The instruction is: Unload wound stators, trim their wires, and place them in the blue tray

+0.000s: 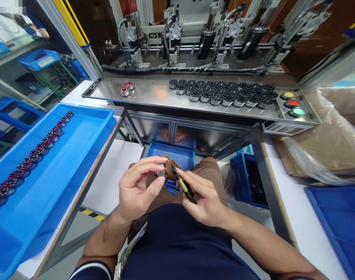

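In front of my lap, my left hand [141, 186] pinches a small wound motor stator [161, 171] between thumb and fingers. The stator has a silvery side and a face with red spots turned to the right. My right hand [205, 198] is closed around a slim hand tool [183, 184] with a black and lime-green handle. Its dark head lies close beside the stator; I cannot tell whether they touch. A brown piece [173, 168] shows behind the tool's head, too small to name. Below the hands is a blue bin [154, 149] with small scraps in it.
A metal ledge [154, 95] ahead bears several black-topped stators [224, 91] and two copper-wound stators [125, 90]. Buttons [296, 112] sit at its right end. A blue tray [61, 155] with wound stators is at left. Cardboard boxes [323, 144] and a blue crate [247, 182] are at right.
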Available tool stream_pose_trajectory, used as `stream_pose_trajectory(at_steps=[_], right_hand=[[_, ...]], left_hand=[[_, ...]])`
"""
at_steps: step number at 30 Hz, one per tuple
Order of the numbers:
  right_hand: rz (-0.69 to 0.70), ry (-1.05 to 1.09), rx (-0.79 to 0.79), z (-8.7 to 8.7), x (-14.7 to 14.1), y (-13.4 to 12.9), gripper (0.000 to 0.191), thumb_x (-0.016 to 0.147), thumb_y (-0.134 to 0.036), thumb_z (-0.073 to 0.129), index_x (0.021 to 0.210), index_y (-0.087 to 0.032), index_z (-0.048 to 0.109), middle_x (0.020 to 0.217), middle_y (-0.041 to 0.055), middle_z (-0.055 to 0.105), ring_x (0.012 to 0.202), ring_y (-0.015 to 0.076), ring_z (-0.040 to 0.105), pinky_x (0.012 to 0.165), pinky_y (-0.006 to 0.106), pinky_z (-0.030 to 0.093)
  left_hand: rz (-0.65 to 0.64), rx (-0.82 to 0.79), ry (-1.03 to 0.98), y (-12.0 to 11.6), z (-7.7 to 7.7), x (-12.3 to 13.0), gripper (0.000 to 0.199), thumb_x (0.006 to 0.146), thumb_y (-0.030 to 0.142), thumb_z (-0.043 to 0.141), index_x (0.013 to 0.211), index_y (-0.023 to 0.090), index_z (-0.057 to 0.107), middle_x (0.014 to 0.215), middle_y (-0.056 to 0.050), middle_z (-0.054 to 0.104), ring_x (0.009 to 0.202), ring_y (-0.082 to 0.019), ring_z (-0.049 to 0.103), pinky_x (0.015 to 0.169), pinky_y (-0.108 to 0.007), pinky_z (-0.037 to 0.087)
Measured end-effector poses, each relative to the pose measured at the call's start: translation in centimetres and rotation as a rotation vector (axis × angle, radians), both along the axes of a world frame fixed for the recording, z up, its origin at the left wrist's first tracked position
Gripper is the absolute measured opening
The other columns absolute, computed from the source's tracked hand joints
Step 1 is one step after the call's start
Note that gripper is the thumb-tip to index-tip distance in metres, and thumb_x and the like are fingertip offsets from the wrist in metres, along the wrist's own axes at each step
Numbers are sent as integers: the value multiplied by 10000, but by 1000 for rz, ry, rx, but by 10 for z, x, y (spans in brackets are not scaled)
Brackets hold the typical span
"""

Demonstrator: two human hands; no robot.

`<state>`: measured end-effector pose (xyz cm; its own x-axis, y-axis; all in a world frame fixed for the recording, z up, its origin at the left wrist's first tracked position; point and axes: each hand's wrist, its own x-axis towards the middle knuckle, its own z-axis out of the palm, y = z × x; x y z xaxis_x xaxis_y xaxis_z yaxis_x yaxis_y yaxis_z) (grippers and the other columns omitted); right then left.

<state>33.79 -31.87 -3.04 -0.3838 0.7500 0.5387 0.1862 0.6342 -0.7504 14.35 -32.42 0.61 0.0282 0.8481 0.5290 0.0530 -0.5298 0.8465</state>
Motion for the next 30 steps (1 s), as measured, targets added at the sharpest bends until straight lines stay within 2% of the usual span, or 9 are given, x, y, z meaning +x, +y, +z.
stream_pose_trajectory(at_steps=[4,9,11,16,19,23,27,30], right_hand=[[-82,-85,-149,-4,5,7,595,808,-70,550,1395,-169,558,932,64,707,806,174,682,776,325,587],[-66,-83,-231,2,16,7,578,785,-72,554,1355,-156,602,1005,84,745,882,185,715,863,334,589],[-54,-60,-260,8,20,3,575,781,-72,564,1348,-153,610,1003,87,748,895,189,717,874,335,589],[41,56,-430,28,31,-10,557,794,-71,570,1340,-165,616,931,74,723,823,168,705,777,297,604],[176,127,-599,40,35,-17,601,790,-52,561,1375,-188,584,931,59,707,763,136,693,723,267,608],[335,180,-679,47,35,-20,683,742,-10,535,1392,-216,575,1023,70,709,882,149,714,824,309,616],[371,193,-657,47,29,-20,722,716,1,522,1397,-232,575,1047,68,704,910,153,709,846,326,616],[374,182,-665,45,25,-19,735,708,-2,525,1408,-222,562,1059,76,696,899,157,706,827,328,621]], left_hand=[[-6,65,41,5,-6,-6,281,842,75,719,1084,219,717,1250,-98,666,1144,-231,677,934,-372,606],[114,260,211,12,-12,-16,601,749,89,816,1295,258,632,1226,-104,659,1103,-253,685,919,-431,625],[170,325,311,14,-12,-18,604,743,113,828,1296,263,634,1192,-92,676,1086,-248,688,890,-419,637],[266,447,485,14,-8,-19,521,741,120,834,1222,239,673,1179,-86,699,1054,-225,702,885,-369,642],[287,465,546,14,-7,-20,511,750,116,826,1218,240,665,1163,-80,717,1057,-230,713,905,-380,640],[266,487,510,15,-8,-19,575,747,83,820,1265,253,639,1146,-68,740,1078,-251,724,928,-426,640],[237,473,375,14,-13,-17,722,722,23,818,1363,251,577,1157,-78,757,1052,-258,741,913,-448,648],[230,437,323,11,-16,-18,708,727,-3,801,1357,242,587,1158,-79,761,1052,-241,744,905,-401,651]])
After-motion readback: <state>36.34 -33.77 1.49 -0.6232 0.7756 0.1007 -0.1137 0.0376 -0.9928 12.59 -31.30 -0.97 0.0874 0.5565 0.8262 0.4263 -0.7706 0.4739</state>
